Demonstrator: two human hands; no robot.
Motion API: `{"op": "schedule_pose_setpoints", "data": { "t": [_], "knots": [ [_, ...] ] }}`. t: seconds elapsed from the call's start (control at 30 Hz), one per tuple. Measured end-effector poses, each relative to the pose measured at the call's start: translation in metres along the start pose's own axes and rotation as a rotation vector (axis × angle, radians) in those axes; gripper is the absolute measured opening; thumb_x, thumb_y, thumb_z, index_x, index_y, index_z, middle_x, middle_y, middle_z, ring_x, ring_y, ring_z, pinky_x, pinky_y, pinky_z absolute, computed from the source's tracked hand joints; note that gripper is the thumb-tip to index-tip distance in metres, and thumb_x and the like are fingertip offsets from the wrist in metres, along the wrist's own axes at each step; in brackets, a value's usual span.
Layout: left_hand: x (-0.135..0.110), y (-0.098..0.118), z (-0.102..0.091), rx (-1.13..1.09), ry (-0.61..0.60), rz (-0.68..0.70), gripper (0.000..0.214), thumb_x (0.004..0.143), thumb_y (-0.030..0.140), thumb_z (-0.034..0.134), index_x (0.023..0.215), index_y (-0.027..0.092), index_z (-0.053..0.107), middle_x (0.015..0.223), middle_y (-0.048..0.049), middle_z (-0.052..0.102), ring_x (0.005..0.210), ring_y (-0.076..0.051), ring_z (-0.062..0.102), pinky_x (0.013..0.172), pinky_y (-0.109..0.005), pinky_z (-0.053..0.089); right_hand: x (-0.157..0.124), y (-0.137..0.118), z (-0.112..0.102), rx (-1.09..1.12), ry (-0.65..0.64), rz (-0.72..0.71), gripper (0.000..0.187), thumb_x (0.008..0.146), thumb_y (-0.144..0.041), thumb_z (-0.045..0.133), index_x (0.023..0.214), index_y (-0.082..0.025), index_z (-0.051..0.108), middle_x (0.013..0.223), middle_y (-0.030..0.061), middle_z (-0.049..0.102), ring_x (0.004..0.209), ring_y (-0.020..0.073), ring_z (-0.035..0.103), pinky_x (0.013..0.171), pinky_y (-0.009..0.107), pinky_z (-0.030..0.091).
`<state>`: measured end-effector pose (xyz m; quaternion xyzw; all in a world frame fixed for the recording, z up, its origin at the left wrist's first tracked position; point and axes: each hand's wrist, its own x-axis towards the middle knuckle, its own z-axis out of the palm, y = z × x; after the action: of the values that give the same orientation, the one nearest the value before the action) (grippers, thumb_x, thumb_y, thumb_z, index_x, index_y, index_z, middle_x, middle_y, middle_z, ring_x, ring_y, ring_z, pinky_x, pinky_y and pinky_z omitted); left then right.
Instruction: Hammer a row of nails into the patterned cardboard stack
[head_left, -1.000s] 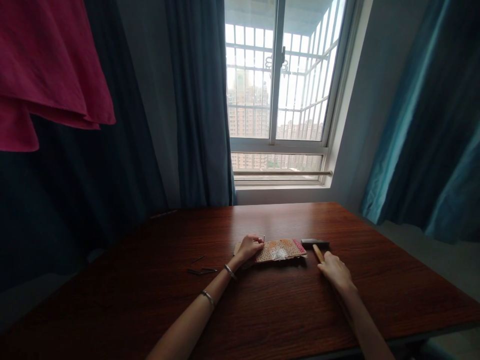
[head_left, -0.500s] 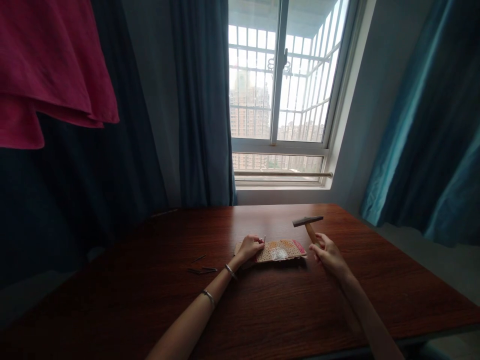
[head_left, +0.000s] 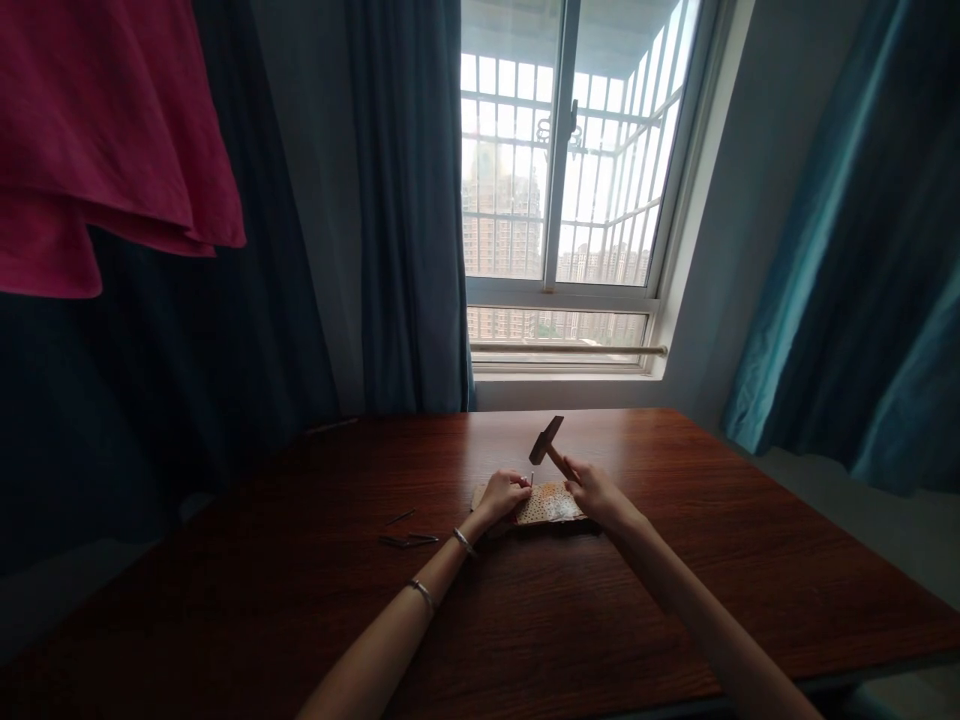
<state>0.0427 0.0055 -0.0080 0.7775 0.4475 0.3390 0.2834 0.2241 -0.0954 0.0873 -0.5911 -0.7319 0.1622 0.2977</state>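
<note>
A flat patterned board lies on the dark wooden table near its middle. My left hand rests on the board's left end, fingers pinched on a thin nail standing upright. My right hand is closed round the wooden handle of a small hammer. The hammer's dark head hangs tilted just above and to the right of the nail. Two bracelets sit on my left forearm.
Several loose nails lie on the table left of my left arm. A window with blue curtains is behind the table. A red cloth hangs at the upper left.
My right hand picked the hammer up from the table right of the board and carried it left, over the board, to the nail. My left hand stayed on the nail.
</note>
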Motion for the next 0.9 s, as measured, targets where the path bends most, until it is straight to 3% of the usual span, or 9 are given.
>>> {"op": "schedule_pose_setpoints", "data": {
  "t": [0.2, 0.6, 0.9],
  "knots": [
    [0.002, -0.005, 0.003, -0.002, 0.007, 0.029, 0.02, 0.066, 0.029, 0.056, 0.069, 0.015, 0.069, 0.07, -0.0015, 0.066, 0.069, -0.015, 0.057, 0.063, -0.022, 0.039, 0.001, -0.001, 0.005, -0.021, -0.003, 0.02, 0.039, 0.074, -0.012, 0.046, 0.112, -0.017, 0.056, 0.087, 0.0066, 0.065, 0.08, 0.016, 0.057, 0.069, 0.023, 0.037],
    [0.004, -0.015, 0.008, -0.024, 0.011, 0.005, 0.021, 0.065, 0.028, 0.054, 0.072, 0.014, 0.068, 0.071, -0.0018, 0.067, 0.069, -0.015, 0.058, 0.061, -0.022, 0.039, -0.009, -0.006, 0.002, 0.013, -0.011, 0.056, 0.04, 0.073, -0.01, 0.046, 0.112, -0.017, 0.057, 0.086, 0.0064, 0.067, 0.078, 0.0157, 0.058, 0.068, 0.021, 0.038],
    [0.002, -0.009, 0.006, -0.035, -0.004, -0.016, 0.021, 0.065, 0.028, 0.054, 0.071, 0.013, 0.067, 0.068, -0.0021, 0.066, 0.066, -0.015, 0.057, 0.059, -0.021, 0.039, -0.01, -0.008, 0.001, 0.008, -0.01, 0.043, 0.045, 0.074, -0.01, 0.046, 0.117, -0.019, 0.055, 0.087, 0.0063, 0.067, 0.08, 0.0169, 0.059, 0.07, 0.022, 0.038]
  ]
}}
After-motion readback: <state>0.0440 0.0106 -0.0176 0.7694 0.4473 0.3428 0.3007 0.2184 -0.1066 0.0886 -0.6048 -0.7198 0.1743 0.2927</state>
